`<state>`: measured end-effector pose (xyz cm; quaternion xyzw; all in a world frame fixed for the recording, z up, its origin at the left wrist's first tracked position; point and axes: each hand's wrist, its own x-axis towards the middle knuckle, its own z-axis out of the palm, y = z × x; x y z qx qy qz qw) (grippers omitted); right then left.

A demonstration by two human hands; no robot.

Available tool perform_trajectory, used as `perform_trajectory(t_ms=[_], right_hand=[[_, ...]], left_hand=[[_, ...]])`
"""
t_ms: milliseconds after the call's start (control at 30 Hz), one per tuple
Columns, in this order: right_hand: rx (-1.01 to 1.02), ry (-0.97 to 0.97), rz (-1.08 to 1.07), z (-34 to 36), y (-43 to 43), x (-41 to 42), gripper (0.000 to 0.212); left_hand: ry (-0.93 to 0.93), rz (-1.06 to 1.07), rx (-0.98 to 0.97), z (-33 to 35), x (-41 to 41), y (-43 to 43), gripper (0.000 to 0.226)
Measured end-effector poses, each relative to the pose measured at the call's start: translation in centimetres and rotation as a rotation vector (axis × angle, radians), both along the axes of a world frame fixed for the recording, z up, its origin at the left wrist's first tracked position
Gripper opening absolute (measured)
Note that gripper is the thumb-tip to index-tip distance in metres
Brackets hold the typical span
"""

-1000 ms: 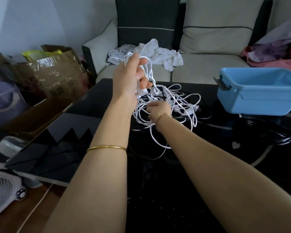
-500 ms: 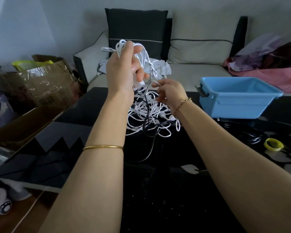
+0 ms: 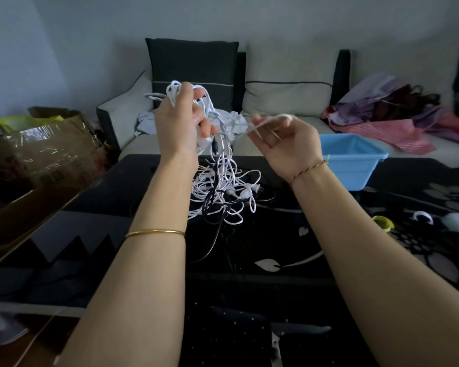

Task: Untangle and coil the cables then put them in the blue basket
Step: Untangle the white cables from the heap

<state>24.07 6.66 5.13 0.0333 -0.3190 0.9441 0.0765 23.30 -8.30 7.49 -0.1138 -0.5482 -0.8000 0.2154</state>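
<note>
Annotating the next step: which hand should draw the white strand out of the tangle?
Right, likely. The right hand holds the white strand; the left hand is occupied gripping the tangle.

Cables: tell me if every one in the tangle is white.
No, a black cable hangs down through the white cables that the left hand holds up.

A plain, thin gold bangle circles the forearm well behind the left hand. At the wrist of the right hand sits a finer gold bracelet with a twisted, chain-like look. Both forearms are bare.
</note>
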Motion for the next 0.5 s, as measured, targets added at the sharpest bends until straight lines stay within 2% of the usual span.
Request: perform_trajectory(t_ms=[33,100,167,200,267,300,367,500], right_hand=[[-0.052,-0.041,-0.020,-0.3,0.4,0.3,0.037],[-0.013,-0.157,-0.048,-1.2,1.4,0.5,0.027],[0.149,-0.303,0.006,-2.5,2.7,0.2,0.019],[0.271,-0.391,0.038,-3.0,3.3,0.3,0.023],[0.612,-0.551,0.035,-4.6,4.7,0.1,0.034],[0.848,-0.602,0.005,-5.4,5.4,0.1,0.036],[1.332,-0.667,-0.051,-7.6,6.6,-0.2,0.029],[1.848,-0.689,0.056,-10.0,6.5,-0.6,0.021]], left_hand=[[-0.002,0.015,0.000,0.0,0.0,0.0,0.029],[-0.005,0.040,0.004,0.0,0.0,0.0,0.028],[-0.005,0.058,0.014,0.0,-0.1,0.0,0.027],[-0.005,0.064,0.019,0.0,-0.1,0.1,0.027],[-0.005,0.076,0.021,-0.1,-0.2,0.1,0.026],[-0.006,0.079,0.019,-0.1,-0.2,0.2,0.026],[-0.012,0.082,0.005,-0.2,-0.2,0.3,0.026],[-0.027,0.067,-0.030,-0.4,-0.3,0.5,0.028]])
